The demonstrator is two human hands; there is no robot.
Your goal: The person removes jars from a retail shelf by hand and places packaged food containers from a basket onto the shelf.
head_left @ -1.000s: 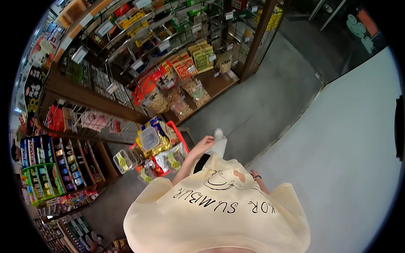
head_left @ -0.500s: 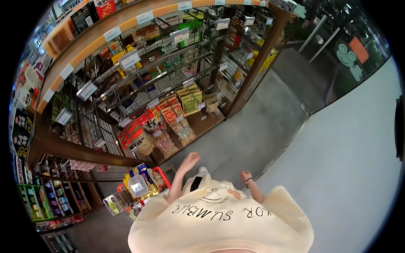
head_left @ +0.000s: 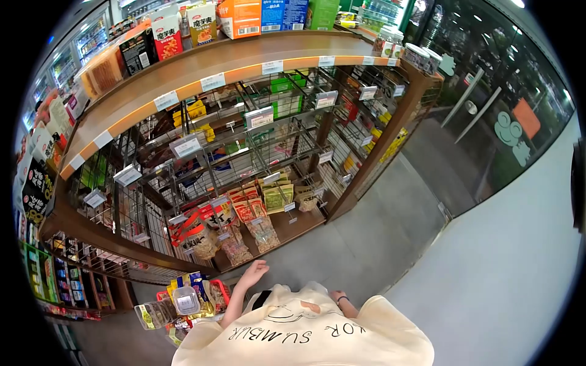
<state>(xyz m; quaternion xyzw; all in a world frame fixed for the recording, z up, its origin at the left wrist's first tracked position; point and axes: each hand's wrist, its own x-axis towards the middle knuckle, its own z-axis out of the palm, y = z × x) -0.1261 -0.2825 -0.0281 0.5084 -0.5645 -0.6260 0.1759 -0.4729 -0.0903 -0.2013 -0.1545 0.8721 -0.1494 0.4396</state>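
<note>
Over at near left, the clear plastic box [head_left: 152, 315] jutting from the heaped red plastic basket [head_left: 224, 289] might topple if the bare left hand [head_left: 254, 272], fingers loosely together, knocks it; the bare right hand's [head_left: 337, 296] fingers I can't tell.

The lone view looks forward and down from the head, shelving fairly near, edges perhaps warped.

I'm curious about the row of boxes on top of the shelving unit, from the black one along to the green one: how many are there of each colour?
Black box: 1
Red box: 1
Gold-brown box: 1
Orange box: 1
Blue boxes: 2
Green box: 1
Total: 7
</note>
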